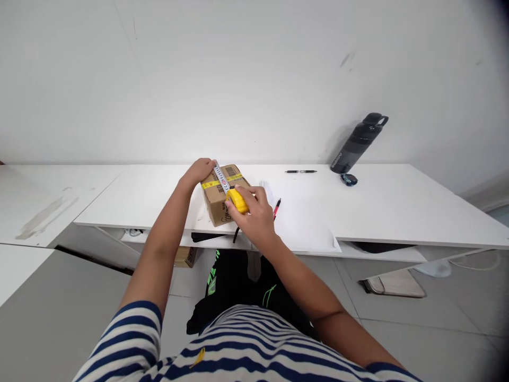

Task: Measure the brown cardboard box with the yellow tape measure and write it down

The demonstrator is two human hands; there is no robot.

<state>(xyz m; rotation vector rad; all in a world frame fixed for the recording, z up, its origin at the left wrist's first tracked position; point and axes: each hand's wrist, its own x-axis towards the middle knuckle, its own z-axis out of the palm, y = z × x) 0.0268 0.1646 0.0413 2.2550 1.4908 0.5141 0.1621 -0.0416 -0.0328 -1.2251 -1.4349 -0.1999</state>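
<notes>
A small brown cardboard box (217, 197) with yellow packing tape sits on the white desk in front of me. Across its top runs the pulled-out, marked blade (221, 176) of a tape measure. My right hand (256, 215) is wrapped round the yellow tape measure case (237, 201) at the box's near right edge. At the far left edge, my left hand (202, 171) has its fingers pressed together on the blade's end, touching the box. The blade's very tip is hidden under those fingers.
White paper (304, 225) lies right of the box, with a red pen (277, 207) beside my right hand. Farther back are a black pen (301, 171), a dark bottle (356, 146) and a small dark round object (349, 180). A white wall (254, 79) stands behind the desk (382, 201).
</notes>
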